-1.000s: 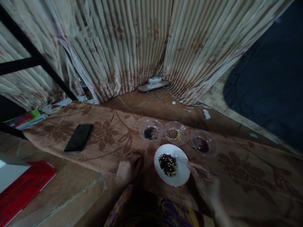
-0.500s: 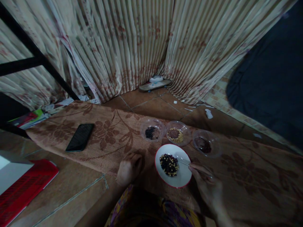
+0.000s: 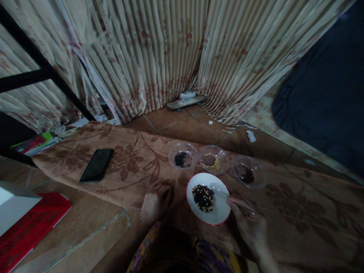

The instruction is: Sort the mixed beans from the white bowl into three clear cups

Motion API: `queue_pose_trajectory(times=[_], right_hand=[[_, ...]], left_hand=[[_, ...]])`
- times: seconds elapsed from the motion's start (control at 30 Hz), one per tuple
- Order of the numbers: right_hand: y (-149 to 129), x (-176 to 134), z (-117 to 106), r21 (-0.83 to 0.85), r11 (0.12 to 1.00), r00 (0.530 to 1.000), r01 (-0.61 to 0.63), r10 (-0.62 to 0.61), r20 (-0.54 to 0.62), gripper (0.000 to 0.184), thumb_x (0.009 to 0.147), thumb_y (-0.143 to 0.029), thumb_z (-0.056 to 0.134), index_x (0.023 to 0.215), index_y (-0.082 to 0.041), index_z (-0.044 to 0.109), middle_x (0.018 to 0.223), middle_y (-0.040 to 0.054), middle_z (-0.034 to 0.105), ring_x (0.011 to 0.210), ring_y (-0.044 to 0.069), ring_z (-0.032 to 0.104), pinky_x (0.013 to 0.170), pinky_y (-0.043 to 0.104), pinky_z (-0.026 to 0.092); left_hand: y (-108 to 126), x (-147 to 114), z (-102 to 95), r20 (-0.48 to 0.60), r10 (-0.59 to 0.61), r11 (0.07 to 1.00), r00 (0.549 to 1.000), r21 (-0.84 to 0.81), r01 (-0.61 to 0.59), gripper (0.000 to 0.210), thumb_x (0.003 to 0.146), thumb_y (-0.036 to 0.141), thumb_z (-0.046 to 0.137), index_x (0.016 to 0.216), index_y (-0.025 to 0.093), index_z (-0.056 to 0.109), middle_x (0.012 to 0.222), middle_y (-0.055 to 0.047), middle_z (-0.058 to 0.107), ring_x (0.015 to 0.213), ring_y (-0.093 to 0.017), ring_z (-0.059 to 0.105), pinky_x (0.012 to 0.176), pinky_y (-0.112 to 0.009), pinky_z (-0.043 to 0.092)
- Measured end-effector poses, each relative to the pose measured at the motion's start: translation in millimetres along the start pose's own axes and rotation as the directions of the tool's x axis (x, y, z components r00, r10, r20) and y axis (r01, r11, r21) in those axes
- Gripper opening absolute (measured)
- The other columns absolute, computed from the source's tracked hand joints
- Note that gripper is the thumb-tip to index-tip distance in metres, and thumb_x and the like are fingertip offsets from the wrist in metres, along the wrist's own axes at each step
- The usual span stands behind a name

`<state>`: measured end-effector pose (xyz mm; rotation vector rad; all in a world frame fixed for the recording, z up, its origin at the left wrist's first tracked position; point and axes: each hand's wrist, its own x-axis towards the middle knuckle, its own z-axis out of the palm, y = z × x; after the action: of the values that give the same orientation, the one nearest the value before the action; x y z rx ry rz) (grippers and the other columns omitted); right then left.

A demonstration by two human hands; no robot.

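Metal tool (image 3: pixel 220 193) partly behind right fingers (image 3: pixel 236 201)

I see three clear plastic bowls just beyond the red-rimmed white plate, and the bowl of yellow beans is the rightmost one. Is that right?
Not quite: the head view shows the bowl of yellow beans in the middle of the three. The rightmost bowl has dark red contents instead. The rest is right.
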<state>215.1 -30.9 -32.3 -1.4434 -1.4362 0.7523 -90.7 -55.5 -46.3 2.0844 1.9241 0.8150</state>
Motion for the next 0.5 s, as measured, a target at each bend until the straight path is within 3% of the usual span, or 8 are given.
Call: queue_pose_trajectory(times=[0.5], right_hand=[[-3.8, -2.3, 0.1, -0.071, 0.991, 0.994, 0.11, -0.11, 0.005, 0.021, 0.081, -0.044, 0.069, 0.08, -0.024, 0.076, 0.09, 0.0065, 0.075, 0.086, 0.022, 0.07, 0.079, 0.037, 0.058]], left_hand=[[-0.2, -1.3, 1.3, -0.003, -0.012, 1.0, 1.0, 0.016, 0.012, 0.015, 0.092, 0.021, 0.051, 0.09, 0.021, 0.066, 0.085, -0.004, 0.07, 0.08, -0.018, 0.065, 0.073, -0.029, 0.052]])
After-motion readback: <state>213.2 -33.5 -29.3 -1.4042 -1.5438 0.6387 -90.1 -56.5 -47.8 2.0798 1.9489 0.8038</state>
